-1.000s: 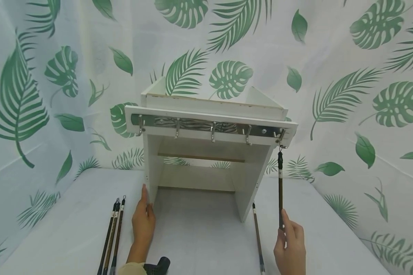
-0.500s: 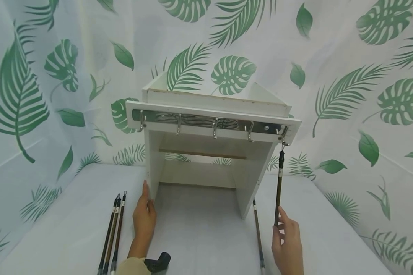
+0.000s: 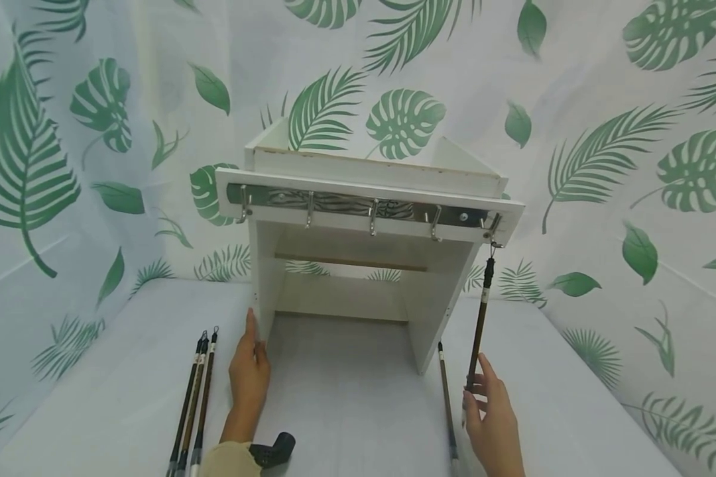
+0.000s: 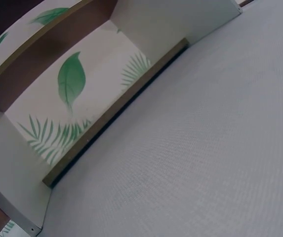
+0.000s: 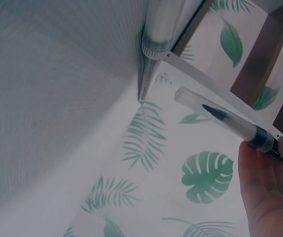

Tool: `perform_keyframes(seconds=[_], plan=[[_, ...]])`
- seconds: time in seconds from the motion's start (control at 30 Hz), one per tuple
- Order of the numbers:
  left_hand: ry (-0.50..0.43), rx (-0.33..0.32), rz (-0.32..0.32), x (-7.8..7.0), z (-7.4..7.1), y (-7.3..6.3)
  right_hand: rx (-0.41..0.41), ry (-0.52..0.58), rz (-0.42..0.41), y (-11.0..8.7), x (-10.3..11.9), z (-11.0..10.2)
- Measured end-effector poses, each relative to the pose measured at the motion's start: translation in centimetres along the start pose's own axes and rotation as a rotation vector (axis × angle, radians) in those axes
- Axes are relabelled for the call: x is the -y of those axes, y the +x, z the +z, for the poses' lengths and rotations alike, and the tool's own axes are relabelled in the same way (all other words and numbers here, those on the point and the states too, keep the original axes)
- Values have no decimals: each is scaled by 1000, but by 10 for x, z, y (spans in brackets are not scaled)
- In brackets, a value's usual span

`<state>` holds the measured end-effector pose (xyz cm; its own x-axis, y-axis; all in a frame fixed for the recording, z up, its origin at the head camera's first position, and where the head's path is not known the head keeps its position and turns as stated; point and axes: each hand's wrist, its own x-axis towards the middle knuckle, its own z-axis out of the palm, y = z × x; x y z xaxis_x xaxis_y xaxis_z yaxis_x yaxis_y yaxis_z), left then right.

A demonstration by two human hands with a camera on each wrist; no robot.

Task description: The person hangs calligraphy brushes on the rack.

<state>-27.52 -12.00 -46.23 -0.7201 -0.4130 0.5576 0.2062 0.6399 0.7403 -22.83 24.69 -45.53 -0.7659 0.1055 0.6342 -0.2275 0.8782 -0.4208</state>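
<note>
A white shelf unit point(image 3: 441, 311) stands with a row of metal hooks on a mirrored strip point(image 3: 340, 203) across its front. At its left side panel, my left hand point(image 3: 249, 381) holds the front edge, thumb and fingers on either side. A dark calligraphy brush point(image 3: 480, 315) hangs by its loop from the rightmost hook point(image 3: 494, 232), its lower end slanting left. Near that lower end my right hand point(image 3: 494, 417) pinches the brush between thumb and fingers. In the right wrist view, a clear cap point(image 5: 215, 112) covers the brush's dark tip.
Several capped brushes point(image 3: 198, 391) lie side by side on the white table point(image 3: 340, 411), left of the left hand. Another brush point(image 3: 446, 397) lies right of the shelf unit, close to the right hand. Leaf-patterned sheeting point(image 3: 579, 159) surrounds the table.
My right hand has shifted slightly left, swinging the brush's lower end left while its loop stays on the hook. The left hand keeps its place on the side panel.
</note>
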Motion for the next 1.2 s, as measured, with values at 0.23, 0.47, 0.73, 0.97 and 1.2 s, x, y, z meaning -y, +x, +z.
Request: perform_keyframes(seconds=[0.23, 0.47, 0.73, 0.97, 1.2], plan=[[0, 0, 9, -1, -2, -2, 22, -21, 15, -2, -13, 11], [4, 17, -11, -2, -3, -1, 65, -33, 33, -1, -8, 8], [6, 1, 7, -1, -2, -2, 130, 16, 65, 5, 47, -32], [-4, -2, 5, -1, -2, -2, 220, 19, 114, 8, 56, -41], [2, -8, 16, -1, -2, -2, 242, 14, 122, 8, 55, -39]])
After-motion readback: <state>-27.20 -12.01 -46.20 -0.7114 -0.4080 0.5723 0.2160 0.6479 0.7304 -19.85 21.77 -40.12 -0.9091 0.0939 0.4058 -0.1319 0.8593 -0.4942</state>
